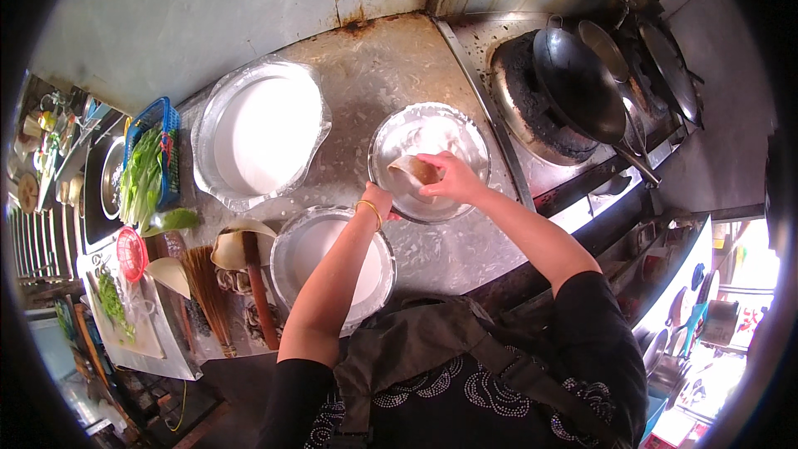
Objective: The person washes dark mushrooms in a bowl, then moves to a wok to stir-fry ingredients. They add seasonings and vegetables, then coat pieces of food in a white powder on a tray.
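Observation:
In the head view a round metal bowl [388, 137] stands on the worn metal counter [374, 62], with white paste smeared over its inside. My left hand [379, 198] grips the bowl's near left rim; part of its fingers is hidden behind the rim. Between the thumb and fingers of my right hand [454, 178] is a thin, curved brown scraper [413, 169], held inside the bowl. Below my left forearm, a second metal basin [283, 252] holds white liquid. Farther left is a larger basin [207, 125] of white liquid, its rim wrapped in clear plastic.
A black wok [570, 81] leans over a sooty burner [508, 106] at right. Leafy greens [140, 168] spill from a blue basket [169, 137]. A bristle brush [209, 277], a wooden handle [259, 299], a red basket [132, 255] and a cutting board [146, 340] lie left.

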`<state>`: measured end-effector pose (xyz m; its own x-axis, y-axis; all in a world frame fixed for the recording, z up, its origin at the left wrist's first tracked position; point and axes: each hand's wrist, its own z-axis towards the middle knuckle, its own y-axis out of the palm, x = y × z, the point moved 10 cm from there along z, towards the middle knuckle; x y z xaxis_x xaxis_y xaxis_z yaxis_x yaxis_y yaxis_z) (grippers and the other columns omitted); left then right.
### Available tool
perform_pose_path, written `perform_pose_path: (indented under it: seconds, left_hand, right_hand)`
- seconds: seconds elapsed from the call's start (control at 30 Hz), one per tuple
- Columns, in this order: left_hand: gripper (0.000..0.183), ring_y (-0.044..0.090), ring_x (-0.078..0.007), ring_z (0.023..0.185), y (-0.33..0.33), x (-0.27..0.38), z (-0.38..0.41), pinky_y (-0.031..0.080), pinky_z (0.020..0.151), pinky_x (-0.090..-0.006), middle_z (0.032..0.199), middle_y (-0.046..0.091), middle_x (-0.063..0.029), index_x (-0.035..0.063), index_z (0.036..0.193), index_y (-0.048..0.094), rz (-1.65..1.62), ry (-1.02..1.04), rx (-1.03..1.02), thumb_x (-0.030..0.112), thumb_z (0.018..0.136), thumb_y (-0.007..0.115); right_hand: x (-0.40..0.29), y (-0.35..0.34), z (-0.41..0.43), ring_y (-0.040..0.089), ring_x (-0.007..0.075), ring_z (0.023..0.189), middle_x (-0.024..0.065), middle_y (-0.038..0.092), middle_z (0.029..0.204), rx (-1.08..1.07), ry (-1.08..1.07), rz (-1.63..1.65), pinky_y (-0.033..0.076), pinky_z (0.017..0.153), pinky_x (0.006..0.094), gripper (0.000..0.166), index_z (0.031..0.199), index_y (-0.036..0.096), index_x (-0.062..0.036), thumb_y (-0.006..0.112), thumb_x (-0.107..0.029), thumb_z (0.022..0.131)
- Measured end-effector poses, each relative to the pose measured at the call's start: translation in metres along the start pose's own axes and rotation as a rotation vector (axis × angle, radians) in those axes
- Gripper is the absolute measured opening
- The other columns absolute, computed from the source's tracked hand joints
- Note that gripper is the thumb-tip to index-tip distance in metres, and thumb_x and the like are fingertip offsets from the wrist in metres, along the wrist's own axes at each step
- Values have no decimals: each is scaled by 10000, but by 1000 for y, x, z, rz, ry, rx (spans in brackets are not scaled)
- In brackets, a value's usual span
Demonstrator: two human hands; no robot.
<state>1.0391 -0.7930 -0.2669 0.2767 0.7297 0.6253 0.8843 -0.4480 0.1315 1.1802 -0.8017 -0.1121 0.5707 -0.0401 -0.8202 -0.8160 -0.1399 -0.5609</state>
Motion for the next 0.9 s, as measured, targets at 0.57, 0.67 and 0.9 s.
perform_pose_path:
  seconds: [0.57, 0.67, 0.9]
  left_hand:
    - [351, 566, -331, 472, 1, 4, -17, 468, 332, -354, 845, 500, -267, -9, 1085, 198, -6, -18, 123, 5, 757, 325]
    - [347, 562, -330, 464, -1, 9, -24, 463, 327, -354, 832, 499, -268, 2, 1084, 194, 9, 0, 149, 8, 762, 323]
    - [311, 568, -317, 473, -2, 10, -27, 468, 354, -344, 859, 530, -230, 6, 1095, 271, 46, -33, 187, 35, 789, 320]
  right_hand:
    - [-30, 16, -28, 439, 285, 922, 101, 443, 942, -54, -280, -468, 418, 763, 360, 593, 1114, 492, -180, 636, -119, 541]
    - [-47, 34, -16, 428, 281, 964, 101, 440, 967, -70, -424, -617, 448, 742, 337, 522, 1100, 490, -153, 581, -58, 595]
    - [-15, 21, 9, 426, 281, 994, 111, 445, 1001, 94, -475, -848, 459, 735, 345, 409, 1101, 479, -156, 469, -76, 700]
